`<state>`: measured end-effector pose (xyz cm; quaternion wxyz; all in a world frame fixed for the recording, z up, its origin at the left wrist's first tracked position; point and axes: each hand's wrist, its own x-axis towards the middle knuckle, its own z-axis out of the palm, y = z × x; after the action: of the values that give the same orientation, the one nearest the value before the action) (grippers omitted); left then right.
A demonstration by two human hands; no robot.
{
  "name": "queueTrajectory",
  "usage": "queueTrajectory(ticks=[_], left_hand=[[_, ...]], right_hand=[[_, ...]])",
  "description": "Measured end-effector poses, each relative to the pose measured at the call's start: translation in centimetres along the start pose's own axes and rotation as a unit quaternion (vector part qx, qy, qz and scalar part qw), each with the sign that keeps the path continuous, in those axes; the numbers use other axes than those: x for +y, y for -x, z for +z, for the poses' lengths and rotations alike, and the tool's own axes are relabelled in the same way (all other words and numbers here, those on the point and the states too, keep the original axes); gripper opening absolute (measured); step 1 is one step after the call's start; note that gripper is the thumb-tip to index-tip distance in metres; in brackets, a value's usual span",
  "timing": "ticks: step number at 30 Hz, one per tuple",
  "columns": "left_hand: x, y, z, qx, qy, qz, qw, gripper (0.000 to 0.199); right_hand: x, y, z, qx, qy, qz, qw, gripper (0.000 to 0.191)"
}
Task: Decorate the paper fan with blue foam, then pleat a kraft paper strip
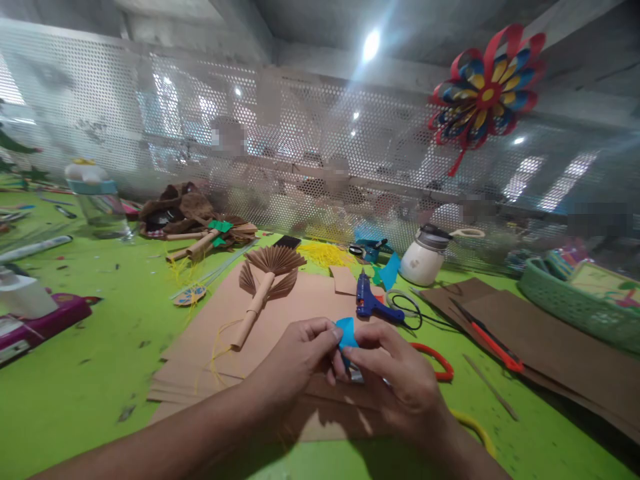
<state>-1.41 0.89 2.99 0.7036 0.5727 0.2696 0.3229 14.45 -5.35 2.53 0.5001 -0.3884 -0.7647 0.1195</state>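
Sitting between left hand (305,350) and right hand (403,367) — pinched — is blue paper (346,331).

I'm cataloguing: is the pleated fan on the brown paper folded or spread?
Spread; the pleated fan has pleats radiating outward from its paper handle.

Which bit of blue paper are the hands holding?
The small blue piece pinched between the left hand and right hand. The other blue piece is untouched, beyond the glue gun.

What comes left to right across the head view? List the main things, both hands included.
Clear jar, brown pleated-paper fan, left hand, blue paper, right hand, red-handled tool, green basket.
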Motion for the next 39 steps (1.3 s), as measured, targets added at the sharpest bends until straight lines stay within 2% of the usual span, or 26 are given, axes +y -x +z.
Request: queueTrajectory(ticks=[3,6,10,12,14,17,21,26,31,39], left_hand=[[0.3,0.1,0.0,0.031,-0.050,0.004,0.998,0.035],[0.7,0.3,0.2,0.050,-0.110,0.009,0.993,0.032],[0.6,0.5,0.5,0.070,-0.200,0.072,0.975,0.026],[0.5,0.5,0.6,0.072,-0.240,0.101,0.963,0.026],[0.3,0.6,0.7,0.053,-0.259,0.112,0.958,0.026],[0.2,0.6,0.8,0.019,-0.241,0.090,0.966,0.025],[0.0,0.5,1.1,-0.035,-0.112,0.042,0.992,0.023],[-0.4,0.2,1.0,-0.069,-0.007,-0.014,0.998,0.034],[-0.8,0.0,0.9,-0.050,-0.020,-0.026,0.998,0.032],[-0.8,0.1,1.0,-0.027,-0.058,-0.036,0.997,0.021]], right_hand=[[-0.2,-0.2,-0.2,-0.016,-0.016,0.019,1.000,0.032],[-0.5,-0.4,-0.6,-0.022,-0.092,0.106,0.990,0.024],[-0.6,-0.3,-0.8,0.065,-0.228,0.263,0.935,0.016],[-0.8,-0.4,-0.6,0.067,-0.261,0.319,0.909,0.019],[-1.1,-0.6,-0.4,0.041,-0.259,0.350,0.899,0.022],[-1.4,-0.8,-0.1,0.049,-0.241,0.365,0.898,0.026],[-1.2,-0.7,-0.1,0.082,-0.241,0.364,0.896,0.030],[-1.1,-0.8,-0.1,0.062,-0.257,0.377,0.888,0.030],[-1.0,-0.8,0.0,0.068,-0.225,0.377,0.896,0.031],[-0.7,-1.0,-0.6,0.034,-0.218,0.364,0.905,0.027]])
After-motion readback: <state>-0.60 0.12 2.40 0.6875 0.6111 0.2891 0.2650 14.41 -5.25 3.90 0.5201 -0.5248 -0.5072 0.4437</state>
